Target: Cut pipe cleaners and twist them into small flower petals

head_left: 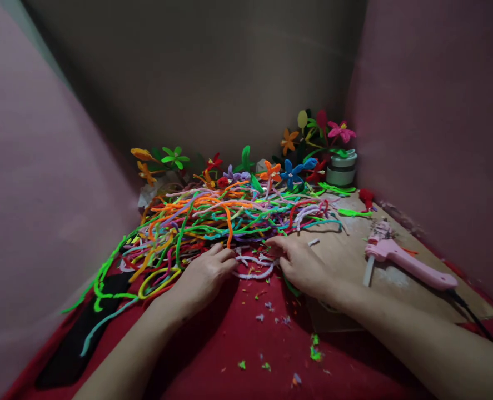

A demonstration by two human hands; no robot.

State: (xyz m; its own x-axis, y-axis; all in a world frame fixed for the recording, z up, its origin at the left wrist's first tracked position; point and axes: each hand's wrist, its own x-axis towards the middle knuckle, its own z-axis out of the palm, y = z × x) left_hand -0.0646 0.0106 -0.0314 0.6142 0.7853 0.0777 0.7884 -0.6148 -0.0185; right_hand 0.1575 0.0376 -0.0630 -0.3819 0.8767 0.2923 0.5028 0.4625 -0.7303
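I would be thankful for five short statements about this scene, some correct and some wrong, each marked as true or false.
1. The pink plastic glue gun lies on a flat brown board. True.
2. The right hand is wrapped around the glue gun. False: it is near a pale lilac fuzzy stem, apart from the glue gun.
3. The pale lilac fuzzy stem lies, curved, between the two hands. True.
4. The cloth with small fuzzy scraps on it is white. False: it is a red cloth.
5. A blue fuzzy flower with long petals is at the far side of the multicoloured heap of fuzzy stems. True.
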